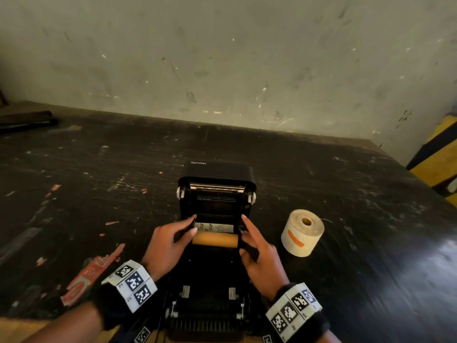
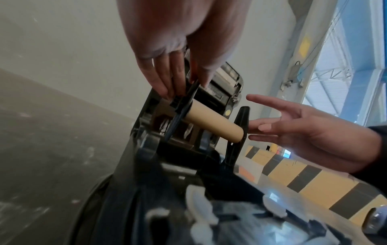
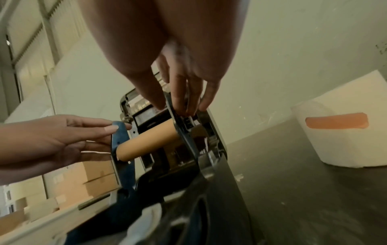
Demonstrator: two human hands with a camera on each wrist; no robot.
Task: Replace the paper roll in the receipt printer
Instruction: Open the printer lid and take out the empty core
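The black receipt printer (image 1: 217, 175) stands open, lid raised at the back. An empty brown cardboard core (image 1: 215, 240) (image 2: 213, 122) (image 3: 146, 142) sits between two black roll guides. My left hand (image 1: 191, 225) (image 2: 184, 87) pinches the left guide (image 2: 184, 102) between thumb and fingers. My right hand (image 1: 243, 233) (image 3: 178, 106) pinches the right guide (image 3: 180, 126) the same way, index finger pointing forward. A full white paper roll (image 1: 302, 232) (image 3: 343, 137) with an orange tape strip stands on end right of the printer, untouched.
The printer sits on a scratched dark table (image 1: 99, 194) against a pale wall. Red label scraps (image 1: 84, 280) lie at the left front. A dark flat object (image 1: 27, 120) lies at the far left corner. Yellow-black striped barriers (image 1: 437, 154) stand beyond the table's right edge.
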